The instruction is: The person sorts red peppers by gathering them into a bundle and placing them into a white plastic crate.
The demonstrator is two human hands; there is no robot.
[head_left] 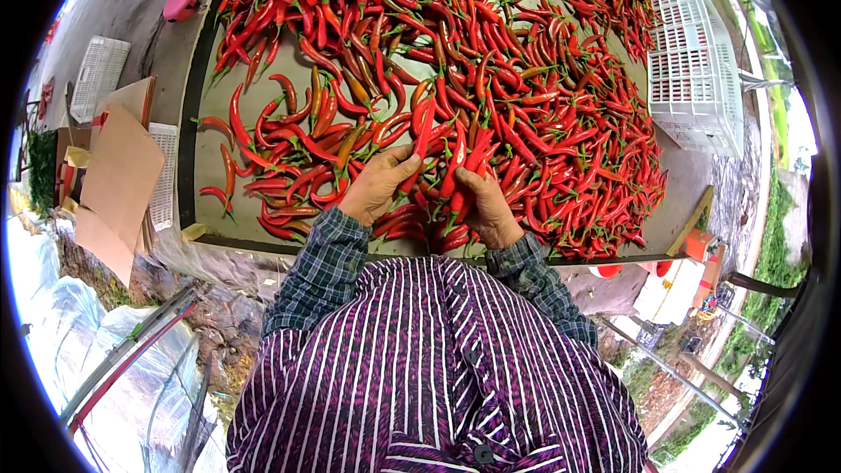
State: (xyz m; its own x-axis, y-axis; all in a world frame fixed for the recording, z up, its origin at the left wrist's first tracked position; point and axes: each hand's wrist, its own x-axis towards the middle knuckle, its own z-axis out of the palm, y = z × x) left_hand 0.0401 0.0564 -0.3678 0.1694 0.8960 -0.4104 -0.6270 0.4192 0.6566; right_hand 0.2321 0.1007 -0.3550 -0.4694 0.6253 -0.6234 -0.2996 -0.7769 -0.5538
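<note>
Left hand [379, 184] holds a pepper [423, 127] (glossy, red).

A wide table [187, 149] with a dark rim fills the upper middle, a grey floor [144, 13] running past its left side, where a pink round thing [181, 2], a white crate [101, 74] and leaning cardboard [123, 162] stand. At the lower left, clear plastic sheeting [57, 333] lies beside slanting poles [131, 359] over rough brown ground [229, 346]; on the far right — past a large white crate [696, 61] — a strip of green plants [760, 307] curves along the edge. Bright, pale daylight reaches the whole place — whitest near the rim of the view.
</note>
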